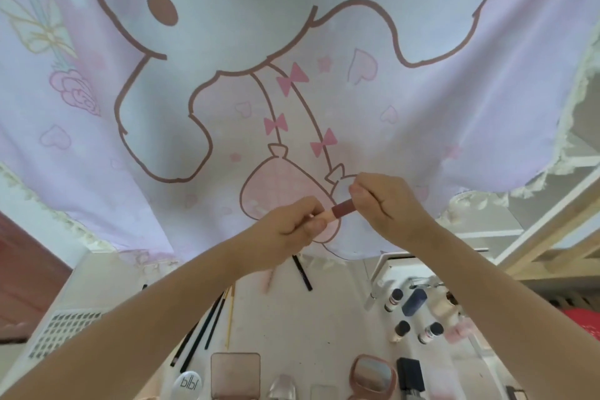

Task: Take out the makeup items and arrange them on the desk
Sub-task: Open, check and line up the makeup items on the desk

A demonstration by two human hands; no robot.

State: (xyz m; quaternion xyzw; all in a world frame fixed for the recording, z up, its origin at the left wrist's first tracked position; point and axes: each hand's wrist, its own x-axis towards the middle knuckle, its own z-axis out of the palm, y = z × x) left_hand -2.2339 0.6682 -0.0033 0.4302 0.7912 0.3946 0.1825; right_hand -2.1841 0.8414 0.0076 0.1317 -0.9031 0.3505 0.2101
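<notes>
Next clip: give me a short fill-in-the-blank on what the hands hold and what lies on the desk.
1. Both hands grip one small ____ tube between them.
2. The left hand holds its paler end; the ____ hand holds its dark end.
3. The round white compact at the bottom edge is printed with the letters ____.
4. Behind the hands hangs a pink cloth with a ____ edge.

Missing words: lipstick; right; blbl; lace
</notes>
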